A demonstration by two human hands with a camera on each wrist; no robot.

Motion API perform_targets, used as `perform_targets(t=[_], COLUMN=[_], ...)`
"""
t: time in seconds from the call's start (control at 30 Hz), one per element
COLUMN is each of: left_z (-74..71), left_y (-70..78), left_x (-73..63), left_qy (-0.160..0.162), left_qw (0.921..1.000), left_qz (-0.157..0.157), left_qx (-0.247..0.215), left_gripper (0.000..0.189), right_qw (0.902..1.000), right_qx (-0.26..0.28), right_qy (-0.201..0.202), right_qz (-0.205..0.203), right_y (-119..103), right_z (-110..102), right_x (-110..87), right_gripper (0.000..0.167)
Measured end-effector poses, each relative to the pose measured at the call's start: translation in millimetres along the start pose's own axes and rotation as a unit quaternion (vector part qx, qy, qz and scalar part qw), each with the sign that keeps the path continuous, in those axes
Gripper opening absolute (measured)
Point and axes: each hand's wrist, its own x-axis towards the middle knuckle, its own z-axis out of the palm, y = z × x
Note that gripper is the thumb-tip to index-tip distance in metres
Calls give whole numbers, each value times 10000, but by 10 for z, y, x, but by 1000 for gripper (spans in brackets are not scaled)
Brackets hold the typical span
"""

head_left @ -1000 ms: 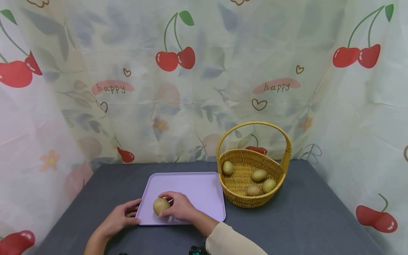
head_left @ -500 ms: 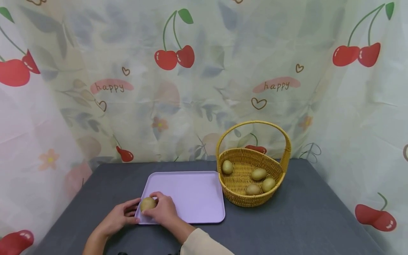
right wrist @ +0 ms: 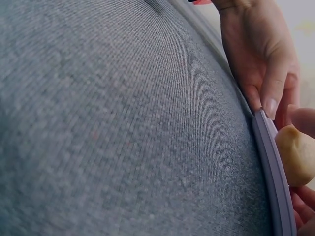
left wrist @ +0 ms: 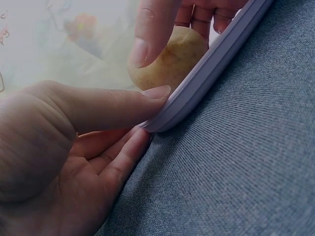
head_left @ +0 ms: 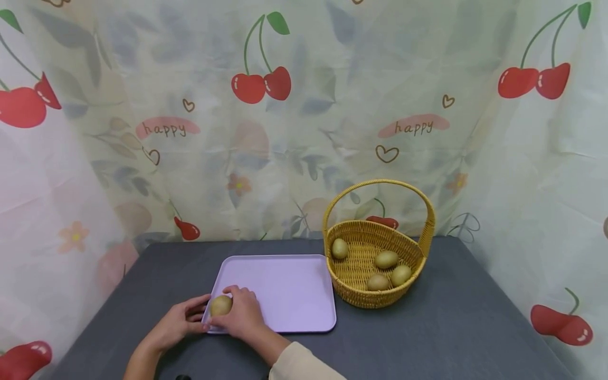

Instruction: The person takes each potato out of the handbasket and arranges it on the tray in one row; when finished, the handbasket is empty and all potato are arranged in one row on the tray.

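A round, yellow-brown potato (head_left: 221,305) sits at the left end of a shallow lilac tray (head_left: 285,295). My right hand (head_left: 242,314) holds it, thumb on the near side and fingers on the far side. At the tray's near left corner, my left hand (head_left: 178,324) pinches the rim. In the left wrist view, the left thumb (left wrist: 118,105) lies on top of the rim and the fingers are lower, outside it. The potato (left wrist: 170,61) shows a dimpled skin just behind the rim there. In the right wrist view the potato (right wrist: 297,156) is partly cut off.
A wicker basket (head_left: 363,301) with a tall handle stands to the right of the tray, close to its edge. Several similar potatoes (head_left: 386,259) lie inside it. Dark grey cloth (head_left: 427,343) covers the table, and a cherry-printed curtain (head_left: 304,132) hangs behind.
My right hand has moved left across the tray with the potato, up to the left end, and has stayed there since half a second ago. The left hand has kept its place.
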Motion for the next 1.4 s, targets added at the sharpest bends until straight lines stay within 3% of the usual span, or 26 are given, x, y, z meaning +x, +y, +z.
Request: perform_targets(t=[0.47,0.97,1.2,1.4], left_z=[-4,-7,-3,-7], left_y=[14,-34,-29,-27], left_x=[-10,23,2,3], left_qy=[73,10,22,29], left_qw=[9998,10000,9999,9999], left_qz=[-122,79,-118,-109], left_qx=[169,30,65,95], left_gripper=[75,76,77,77], right_qw=[9999,9993,9998,9988], right_qx=[-70,-330,110,265], right_qy=[-51,76,-38,-232], right_qz=[-119,-151,-188,-345], right_y=[-1,-6,4,86], right_z=[-46,-20,-98,-290], right_x=[-11,-20,-55,-82], right_gripper=[57,63,67,71])
